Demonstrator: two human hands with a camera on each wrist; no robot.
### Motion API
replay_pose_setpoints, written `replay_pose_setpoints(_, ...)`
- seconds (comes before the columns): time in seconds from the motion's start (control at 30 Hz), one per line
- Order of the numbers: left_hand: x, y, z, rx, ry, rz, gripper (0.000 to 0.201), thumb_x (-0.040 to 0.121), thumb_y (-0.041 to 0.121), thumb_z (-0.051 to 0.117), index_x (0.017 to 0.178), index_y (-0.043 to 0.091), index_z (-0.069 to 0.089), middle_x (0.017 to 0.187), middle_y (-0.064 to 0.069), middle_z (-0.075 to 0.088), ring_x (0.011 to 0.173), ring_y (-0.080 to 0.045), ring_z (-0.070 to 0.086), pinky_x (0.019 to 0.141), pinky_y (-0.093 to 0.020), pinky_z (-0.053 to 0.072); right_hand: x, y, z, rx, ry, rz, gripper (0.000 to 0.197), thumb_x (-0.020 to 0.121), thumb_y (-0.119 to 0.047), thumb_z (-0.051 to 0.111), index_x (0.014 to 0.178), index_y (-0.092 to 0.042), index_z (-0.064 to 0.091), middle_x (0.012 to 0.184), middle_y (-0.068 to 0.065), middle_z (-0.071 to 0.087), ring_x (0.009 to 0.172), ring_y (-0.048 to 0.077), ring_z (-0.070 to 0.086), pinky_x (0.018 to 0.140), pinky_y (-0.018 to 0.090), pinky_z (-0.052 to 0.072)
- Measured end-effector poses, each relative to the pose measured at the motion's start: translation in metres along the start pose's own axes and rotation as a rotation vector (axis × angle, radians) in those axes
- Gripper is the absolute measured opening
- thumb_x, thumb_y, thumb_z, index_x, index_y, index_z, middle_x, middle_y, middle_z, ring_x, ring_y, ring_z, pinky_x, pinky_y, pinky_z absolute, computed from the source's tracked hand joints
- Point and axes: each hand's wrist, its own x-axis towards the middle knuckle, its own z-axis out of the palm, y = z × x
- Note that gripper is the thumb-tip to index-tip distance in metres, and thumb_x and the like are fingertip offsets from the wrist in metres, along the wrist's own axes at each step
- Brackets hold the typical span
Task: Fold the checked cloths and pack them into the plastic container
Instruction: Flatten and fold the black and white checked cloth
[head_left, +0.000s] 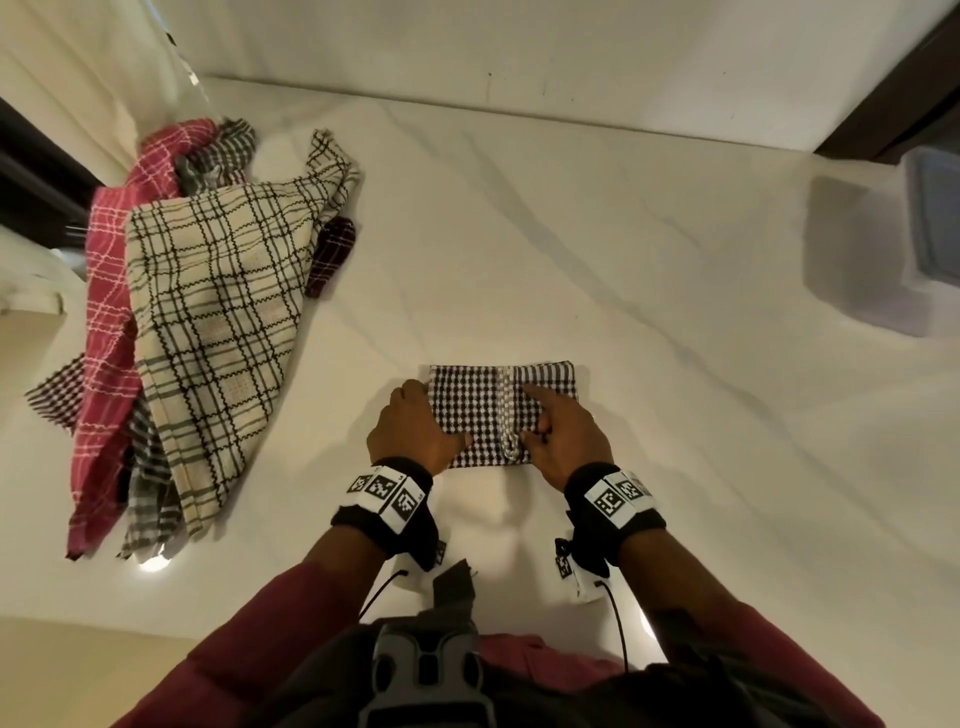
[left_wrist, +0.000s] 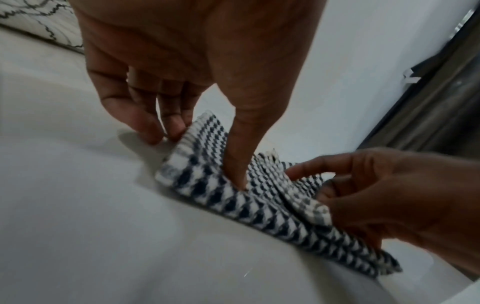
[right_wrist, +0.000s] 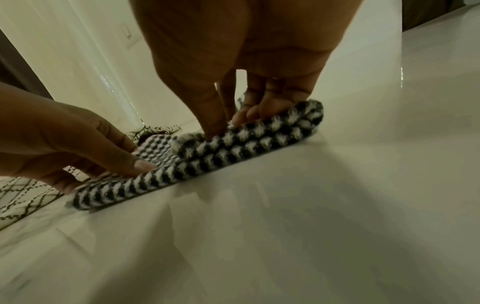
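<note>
A small black-and-white checked cloth (head_left: 478, 410) lies folded into a rectangle on the white surface in front of me. My left hand (head_left: 436, 415) grips its left edge. In the left wrist view the thumb (left_wrist: 239, 174) presses on top while the fingertips (left_wrist: 166, 131) curl down at the edge. My right hand (head_left: 535, 415) holds the right side by the white stripe. The right wrist view shows this hand (right_wrist: 233, 121) pinching the raised folded flap of the cloth (right_wrist: 207, 162). The plastic container (head_left: 930, 234) stands at the far right edge, apart from both hands.
A loose pile of unfolded cloths sits at the left: a cream plaid cloth (head_left: 208, 291) on top, a red checked one (head_left: 109, 322) beside it, and darker ones beneath. Bare white surface (head_left: 649, 270) lies between the hands and the container. A dark frame (head_left: 893, 93) borders the back right.
</note>
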Motion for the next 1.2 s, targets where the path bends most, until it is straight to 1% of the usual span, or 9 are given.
replay_pose_setpoints(0.23, 0.008, 0.006, -0.002, -0.254, -0.050, 0.064, 0.033, 0.076, 0.032, 0.075, 0.084, 0.010, 0.051, 0.078, 0.000, 0.054, 0.079, -0.023, 0.055, 0.065, -0.030, 0.041, -0.004, 0.005, 0.000, -0.042, 0.144, 0.050, 0.066, 0.075, -0.039, 0.073, 0.135, -0.028, 0.047, 0.131, 0.004, 0.044, 0.118, 0.024, 0.048, 0.094, 0.038, 0.045)
replay_pose_setpoints(0.4, -0.018, 0.049, 0.001, -0.544, -0.002, 0.295, 0.032, 0.077, 0.016, 0.076, 0.090, 0.014, 0.047, 0.080, 0.006, 0.058, 0.065, -0.004, 0.053, 0.057, -0.015, 0.039, -0.002, 0.011, -0.008, 0.031, 0.135, 0.131, 0.074, 0.067, -0.046, 0.078, 0.132, -0.030, 0.047, 0.119, -0.001, 0.046, 0.107, 0.022, 0.052, 0.085, 0.037, 0.049)
replay_pose_setpoints(0.47, -0.024, 0.067, 0.011, -0.551, -0.031, 0.353, 0.031, 0.079, 0.013, 0.072, 0.099, 0.015, 0.049, 0.084, 0.011, 0.058, 0.068, 0.000, 0.056, 0.060, -0.010, 0.041, 0.000, 0.012, -0.011, 0.069, 0.117, 0.129, 0.066, 0.068, -0.043, 0.077, 0.127, -0.029, 0.050, 0.111, -0.001, 0.046, 0.099, 0.021, 0.053, 0.081, 0.035, 0.049)
replay_pose_setpoints(0.6, -0.026, 0.081, 0.038, -0.457, -0.133, 0.422, 0.032, 0.084, 0.018, 0.067, 0.113, 0.019, 0.053, 0.090, 0.009, 0.059, 0.088, -0.017, 0.063, 0.077, -0.030, 0.051, 0.001, 0.022, -0.017, 0.095, 0.061, 0.054, 0.039, 0.072, -0.030, 0.069, 0.108, -0.020, 0.057, 0.098, 0.000, 0.047, 0.088, 0.025, 0.055, 0.071, 0.031, 0.044)
replay_pose_setpoints(0.73, -0.020, 0.071, 0.052, -0.310, -0.210, 0.469, 0.051, 0.086, 0.056, 0.055, 0.123, 0.019, 0.054, 0.102, 0.004, 0.060, 0.094, -0.015, 0.058, 0.084, -0.033, 0.049, -0.002, 0.035, -0.032, 0.315, 0.058, 0.042, 0.046, 0.073, -0.023, 0.052, 0.116, -0.014, 0.064, 0.110, 0.002, 0.062, 0.098, 0.018, 0.056, 0.085, 0.025, 0.041)
replay_pose_setpoints(0.83, -0.016, 0.066, 0.055, -0.218, -0.270, 0.592, 0.073, 0.081, 0.075, 0.037, 0.130, 0.023, 0.051, 0.113, 0.001, 0.058, 0.101, -0.015, 0.053, 0.090, -0.035, 0.047, 0.005, 0.042, -0.039, 0.591, 0.032, 0.159, 0.031, 0.080, -0.030, 0.055, 0.104, -0.017, 0.070, 0.106, 0.004, 0.070, 0.099, 0.019, 0.064, 0.093, 0.036, 0.049)
replay_pose_setpoints(0.93, -0.018, 0.067, 0.049, -0.256, -0.332, 0.676, 0.060, 0.088, 0.060, 0.045, 0.137, 0.024, 0.047, 0.117, 0.001, 0.056, 0.105, -0.012, 0.051, 0.092, -0.026, 0.044, 0.012, 0.040, -0.039, 0.456, 0.010, 0.133, 0.035, 0.083, -0.047, 0.064, 0.101, -0.017, 0.066, 0.096, -0.001, 0.070, 0.089, 0.016, 0.065, 0.083, 0.032, 0.050)
replay_pose_setpoints(1.07, -0.025, 0.057, 0.042, -0.351, -0.155, 0.697, 0.023, 0.092, 0.023, 0.059, 0.112, 0.017, 0.068, 0.105, 0.003, 0.063, 0.098, -0.014, 0.057, 0.089, -0.033, 0.048, 0.019, 0.040, -0.033, 0.277, 0.083, 0.104, 0.010, 0.094, -0.022, 0.056, 0.097, -0.013, 0.057, 0.090, 0.002, 0.062, 0.082, 0.020, 0.055, 0.070, 0.023, 0.033)
replay_pose_setpoints(1.2, -0.016, 0.053, 0.044, 0.045, 0.112, 0.697, 0.049, 0.089, 0.022, 0.057, 0.137, 0.019, 0.048, 0.148, -0.003, 0.040, 0.137, -0.027, 0.030, 0.113, -0.044, 0.027, 0.025, 0.041, -0.033, 0.162, 0.063, 0.108, 0.017, 0.099, -0.021, 0.045, 0.106, -0.006, 0.051, 0.095, 0.012, 0.063, 0.080, 0.023, 0.052, 0.069, 0.027, 0.033)
